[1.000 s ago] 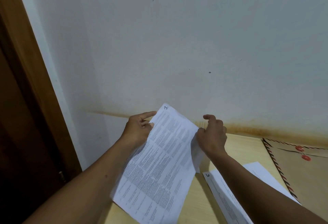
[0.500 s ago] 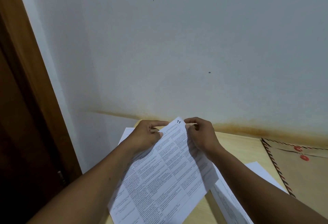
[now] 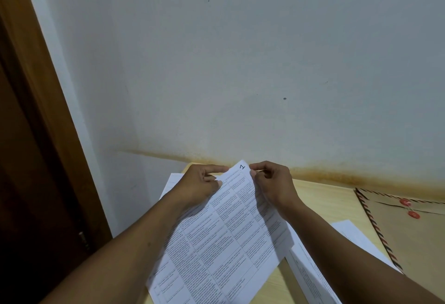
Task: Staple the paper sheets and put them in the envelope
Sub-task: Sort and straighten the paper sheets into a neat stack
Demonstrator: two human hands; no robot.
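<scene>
From the head camera, both arms reach forward over a pale wooden bench that stands against a grey wall with a rusty stain line along its foot. The left hand and the right hand hold the top end of a printed sheet covered in a table of small text, with a handwritten "1" at its far corner. The left hand's fingers are curled, the index finger lying along the top edge and the thumb pressing on the printed face, so the hand pinches the paper. The right hand's fingers are curled too, thumb and index finger nipping the sheet's right edge just beside the numbered corner. A second sheet peeks out behind the left wrist. Another printed stack lies on the bench under the right forearm. Further right, a brown envelope with a striped border and two red string buttons lies flat on the bench, well apart from both hands. A dark wooden door frame runs down the left side.
</scene>
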